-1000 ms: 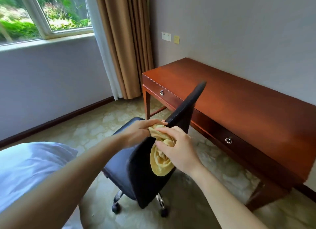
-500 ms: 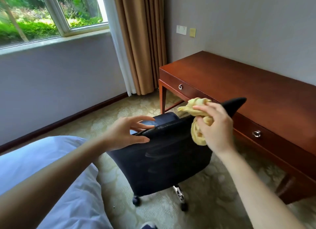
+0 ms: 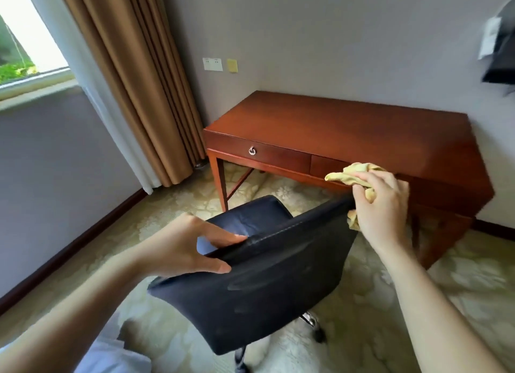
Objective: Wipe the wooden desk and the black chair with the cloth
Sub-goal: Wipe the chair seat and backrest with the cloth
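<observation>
Wiping the black chair [image 3: 250, 303] by the desk [image 3: 348, 127].
Pinching its top edge with the left hand [image 3: 181, 250]; squeezing the cloth [image 3: 351, 174] in the curled right hand [image 3: 381, 205].

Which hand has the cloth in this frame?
The right hand, bunching the yellow cloth at the right corner of the black chair; the left hand grips only its backrest's top edge, no cloth.
</observation>
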Demonstrator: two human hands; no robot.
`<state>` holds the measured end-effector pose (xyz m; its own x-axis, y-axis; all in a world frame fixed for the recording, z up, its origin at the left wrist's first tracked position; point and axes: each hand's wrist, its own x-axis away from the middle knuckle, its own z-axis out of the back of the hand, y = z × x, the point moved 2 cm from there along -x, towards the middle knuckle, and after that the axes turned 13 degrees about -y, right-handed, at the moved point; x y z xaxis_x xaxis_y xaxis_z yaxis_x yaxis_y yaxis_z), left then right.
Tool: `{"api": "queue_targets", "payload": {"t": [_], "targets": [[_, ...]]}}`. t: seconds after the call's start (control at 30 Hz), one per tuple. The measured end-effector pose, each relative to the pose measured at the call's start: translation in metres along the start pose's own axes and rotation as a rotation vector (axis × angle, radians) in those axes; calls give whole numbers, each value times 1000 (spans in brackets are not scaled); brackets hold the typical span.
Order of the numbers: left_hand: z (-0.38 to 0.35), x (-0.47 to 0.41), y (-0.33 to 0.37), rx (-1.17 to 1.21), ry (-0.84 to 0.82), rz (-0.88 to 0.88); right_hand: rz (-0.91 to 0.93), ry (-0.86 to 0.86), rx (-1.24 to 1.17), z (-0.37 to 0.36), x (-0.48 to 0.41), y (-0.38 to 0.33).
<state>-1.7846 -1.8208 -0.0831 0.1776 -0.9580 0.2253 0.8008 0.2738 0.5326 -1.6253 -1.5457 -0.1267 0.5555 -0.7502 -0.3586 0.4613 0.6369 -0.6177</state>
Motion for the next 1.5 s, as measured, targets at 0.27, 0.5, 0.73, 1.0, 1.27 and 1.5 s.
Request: {"api": "queue_targets", "payload": {"t": [0.27,0.5,0.73,1.0,1.27,1.5], "targets": [[15,36,-34,-149,109,-102,50,163,82,-13,45,-27],[-24,66,-90,-313,620,-135,17,365,128,-53,106,-59],[-19,88,-139,-369,809,-200,56,401,165,-92,142,-145],[11,98,-183,-211,790,-256,375,344,145,-182,156,-263],[24,102,-215,-108,755,-201,701,202,390,-231,151,-310],[18,88,-215,-139,797,-80,712,382,522,-210,157,-255]]}}
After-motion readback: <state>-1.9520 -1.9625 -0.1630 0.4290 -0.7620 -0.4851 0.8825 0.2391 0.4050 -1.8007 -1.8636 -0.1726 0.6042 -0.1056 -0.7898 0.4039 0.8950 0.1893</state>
